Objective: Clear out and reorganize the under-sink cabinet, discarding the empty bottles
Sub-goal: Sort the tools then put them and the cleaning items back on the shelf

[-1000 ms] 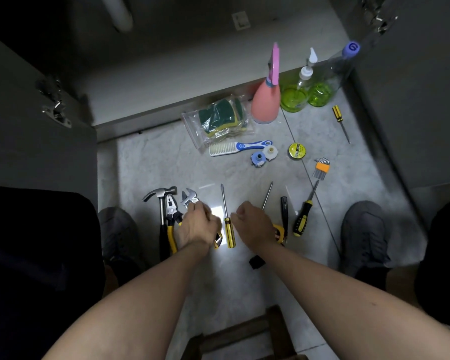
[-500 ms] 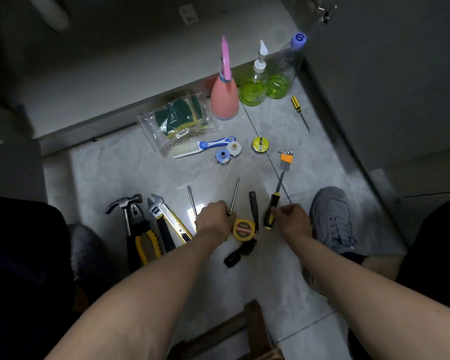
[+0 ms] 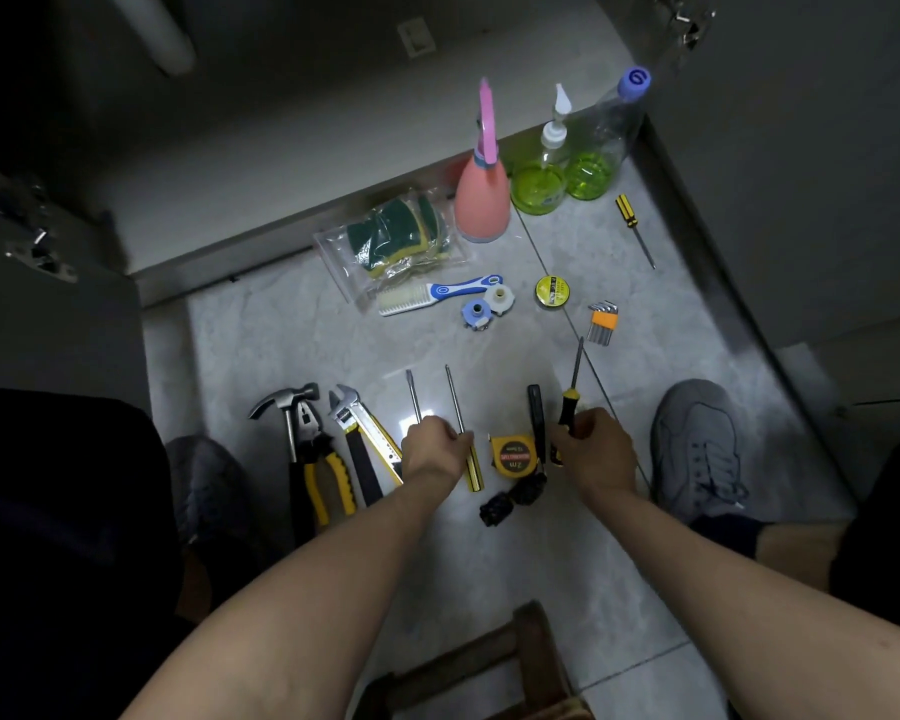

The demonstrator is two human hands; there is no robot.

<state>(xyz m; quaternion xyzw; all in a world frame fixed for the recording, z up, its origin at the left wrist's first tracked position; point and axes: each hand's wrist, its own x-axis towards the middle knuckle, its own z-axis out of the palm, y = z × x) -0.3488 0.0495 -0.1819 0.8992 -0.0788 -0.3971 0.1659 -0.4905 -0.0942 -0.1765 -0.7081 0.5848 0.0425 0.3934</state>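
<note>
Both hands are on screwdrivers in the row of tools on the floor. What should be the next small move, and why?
Probably lay the black-and-yellow screwdriver that the right hand grips down parallel beside the tape measure; its tip leans right, unlike the straight shafts by the left hand.

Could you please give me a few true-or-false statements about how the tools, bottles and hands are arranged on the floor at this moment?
1. The right hand grips the black-and-yellow screwdriver. True.
2. The pink spray bottle lies on its side. False: it stands upright.
3. The tape measure sits between the two hands. True.
4. The hammer is held in the left hand. False: it lies untouched on the floor.
5. The sponges are in a clear bag. True.
</note>
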